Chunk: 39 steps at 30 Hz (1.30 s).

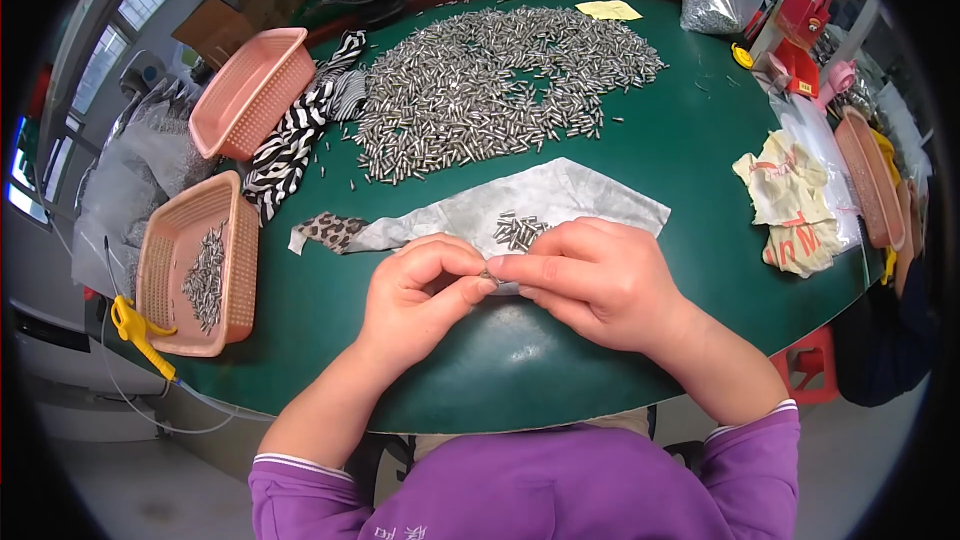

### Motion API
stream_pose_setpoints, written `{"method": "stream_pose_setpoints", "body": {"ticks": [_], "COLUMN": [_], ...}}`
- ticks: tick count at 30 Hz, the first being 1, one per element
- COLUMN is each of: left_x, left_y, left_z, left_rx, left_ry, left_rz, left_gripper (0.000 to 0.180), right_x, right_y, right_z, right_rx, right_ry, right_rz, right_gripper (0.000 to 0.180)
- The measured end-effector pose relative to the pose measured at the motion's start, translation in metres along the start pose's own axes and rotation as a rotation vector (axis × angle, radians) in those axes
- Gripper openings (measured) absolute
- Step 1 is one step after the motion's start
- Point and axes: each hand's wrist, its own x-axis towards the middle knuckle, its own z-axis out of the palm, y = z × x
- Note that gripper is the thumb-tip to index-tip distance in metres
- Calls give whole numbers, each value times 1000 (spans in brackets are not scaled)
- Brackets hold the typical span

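Observation:
My left hand (425, 292) and my right hand (600, 283) meet fingertip to fingertip above the near part of the green table. Between the pinched fingers sits a small metal pin (487, 277), mostly hidden by them. Just beyond, a little heap of metal pins (520, 231) lies on a grey-white cloth (565, 190) with a leopard-print strip (335, 231) at its left end. A broad pile of the same small silvery pins (450, 90) covers the middle and far part of the table.
At the left, a pink basket (245, 270) holds some pins; another pink basket (250, 90) stands behind it beside zebra-print cloth (290, 145). A yellow air gun (140, 335) hangs at the left edge. Pale rags (790, 195) and a long basket (870, 180) are at the right.

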Motion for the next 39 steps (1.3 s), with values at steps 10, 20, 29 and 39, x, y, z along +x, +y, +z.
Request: {"method": "stream_pose_setpoints", "body": {"ticks": [10, 20, 29, 39], "left_x": [-1, 1, 1, 1], "left_y": [-1, -1, 1, 6], "left_z": [1, 4, 5, 2], "left_rx": [-103, -76, -2, 86], "left_ry": [1, -13, -26, -104], "left_rz": [-88, 10, 13, -25], "left_gripper": [7, 8, 6, 9], "right_x": [-1, -1, -1, 1], "right_y": [3, 4, 1, -3], "right_z": [2, 1, 2, -2], "right_rx": [-86, 13, 51, -169], "right_ry": [95, 67, 48, 21], "right_rz": [23, 31, 26, -30], "right_gripper": [30, 30, 32, 35]}}
